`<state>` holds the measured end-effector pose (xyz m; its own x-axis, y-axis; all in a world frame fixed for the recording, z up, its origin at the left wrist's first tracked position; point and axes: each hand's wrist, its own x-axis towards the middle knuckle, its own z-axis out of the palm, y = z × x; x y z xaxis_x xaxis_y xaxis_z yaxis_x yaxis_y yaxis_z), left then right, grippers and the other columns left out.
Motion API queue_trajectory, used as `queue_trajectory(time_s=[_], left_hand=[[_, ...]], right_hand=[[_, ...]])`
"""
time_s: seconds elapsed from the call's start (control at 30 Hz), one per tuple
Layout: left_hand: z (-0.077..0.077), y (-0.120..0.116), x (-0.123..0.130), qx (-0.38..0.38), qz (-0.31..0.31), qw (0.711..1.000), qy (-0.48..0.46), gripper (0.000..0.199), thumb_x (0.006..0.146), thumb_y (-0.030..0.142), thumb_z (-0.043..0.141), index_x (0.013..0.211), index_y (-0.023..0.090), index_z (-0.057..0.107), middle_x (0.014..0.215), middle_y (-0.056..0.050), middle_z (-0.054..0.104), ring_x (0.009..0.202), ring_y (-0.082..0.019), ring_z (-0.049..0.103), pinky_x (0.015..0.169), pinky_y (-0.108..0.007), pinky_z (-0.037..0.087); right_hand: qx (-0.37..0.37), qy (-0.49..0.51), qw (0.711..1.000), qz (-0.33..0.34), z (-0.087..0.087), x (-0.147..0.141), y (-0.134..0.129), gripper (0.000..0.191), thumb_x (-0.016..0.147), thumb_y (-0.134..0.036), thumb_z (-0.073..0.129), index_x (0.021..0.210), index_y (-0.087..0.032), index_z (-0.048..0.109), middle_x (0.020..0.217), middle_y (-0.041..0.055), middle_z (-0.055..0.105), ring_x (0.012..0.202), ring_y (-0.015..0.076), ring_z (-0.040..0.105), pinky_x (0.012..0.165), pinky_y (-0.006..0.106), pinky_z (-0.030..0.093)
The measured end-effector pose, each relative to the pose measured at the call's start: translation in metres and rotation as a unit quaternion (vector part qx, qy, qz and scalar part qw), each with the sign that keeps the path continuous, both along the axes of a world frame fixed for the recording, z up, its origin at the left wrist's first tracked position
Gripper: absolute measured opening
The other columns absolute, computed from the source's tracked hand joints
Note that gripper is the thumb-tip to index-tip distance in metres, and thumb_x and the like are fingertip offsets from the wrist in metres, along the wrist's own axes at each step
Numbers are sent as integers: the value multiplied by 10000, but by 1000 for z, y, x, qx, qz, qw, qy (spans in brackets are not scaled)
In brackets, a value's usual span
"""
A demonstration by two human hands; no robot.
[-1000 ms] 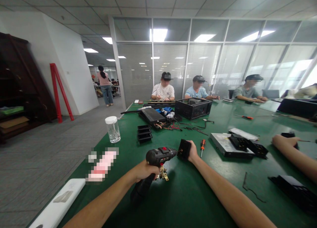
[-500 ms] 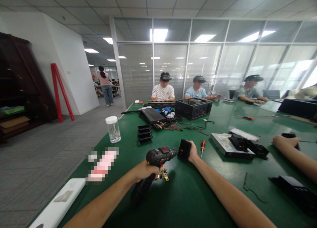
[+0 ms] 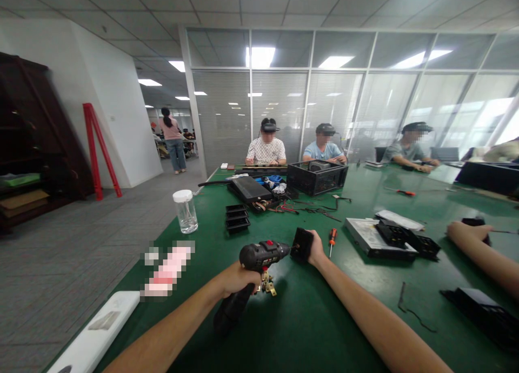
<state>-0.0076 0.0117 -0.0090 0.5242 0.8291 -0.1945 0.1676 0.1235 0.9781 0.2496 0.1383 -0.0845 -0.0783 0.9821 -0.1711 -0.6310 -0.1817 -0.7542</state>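
1. Left hand, lower middle of the frame: fingers wrapped firmly around the grip of the drill.
2. Right hand, just right of centre: clamped on the right side of a black block.
3. Here's the line that matters: the block sits right of the left hand and higher in the frame, straight off the drill's nose. Touching at the tip? Can't tell.
4. The right hand is the nearer one to the block.
5. The drill points right, tipped slightly upward, barrel running nearly level across the frame, grip slanting to the lower left.
6. The block stands close to upright, long axis near vertical, broad face turned left.
7. Brass pieces lie on the green surface beneath the drill.
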Motion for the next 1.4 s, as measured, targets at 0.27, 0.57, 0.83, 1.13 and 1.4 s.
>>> queue_trajectory(time_s=[0.27, 0.57, 0.83, 1.13, 1.4], left_hand=[[3, -2, 1, -6, 3, 1000, 2, 40, 520, 138, 530, 541, 124, 561, 474, 17, 507, 465, -108, 440, 498, -251, 346], [4, -3, 1, -13, 2, 1000, -4, 68, 517, 123, 516, 563, 121, 566, 486, 20, 513, 461, -100, 439, 491, -242, 333], [6, -4, 1, -2, 4, 1000, 12, 57, 515, 130, 512, 542, 123, 561, 489, 13, 519, 474, -106, 443, 493, -243, 332], [-2, 0, -2, 4, -5, 1000, 4, 44, 545, 134, 529, 564, 117, 565, 505, 4, 529, 480, -111, 458, 503, -244, 341], [-3, 0, -3, 8, -5, 1000, 16, 39, 557, 133, 527, 552, 114, 562, 505, -3, 530, 485, -112, 462, 512, -244, 350]], right_hand=[[-3, 22, 1000, -7, 2, 0, -1, 199, 715, -370, 463, 617, -200, 493, 463, -7, 505, 406, 151, 490, 413, 282, 402], [-5, 19, 1000, -1, 0, 1, 2, 203, 707, -378, 465, 613, -200, 496, 462, -5, 506, 405, 154, 491, 413, 286, 404], [5, -3, 1000, 7, 4, -1, -4, 222, 710, -406, 454, 625, -204, 495, 474, 12, 524, 406, 171, 498, 400, 304, 404], [1, -2, 1000, 5, 3, -1, -3, 223, 711, -402, 456, 619, -204, 501, 472, 9, 524, 398, 162, 486, 394, 297, 401], [-7, 0, 1000, -2, 3, 0, -2, 221, 709, -398, 458, 615, -203, 503, 468, 11, 527, 395, 164, 485, 396, 303, 401]])
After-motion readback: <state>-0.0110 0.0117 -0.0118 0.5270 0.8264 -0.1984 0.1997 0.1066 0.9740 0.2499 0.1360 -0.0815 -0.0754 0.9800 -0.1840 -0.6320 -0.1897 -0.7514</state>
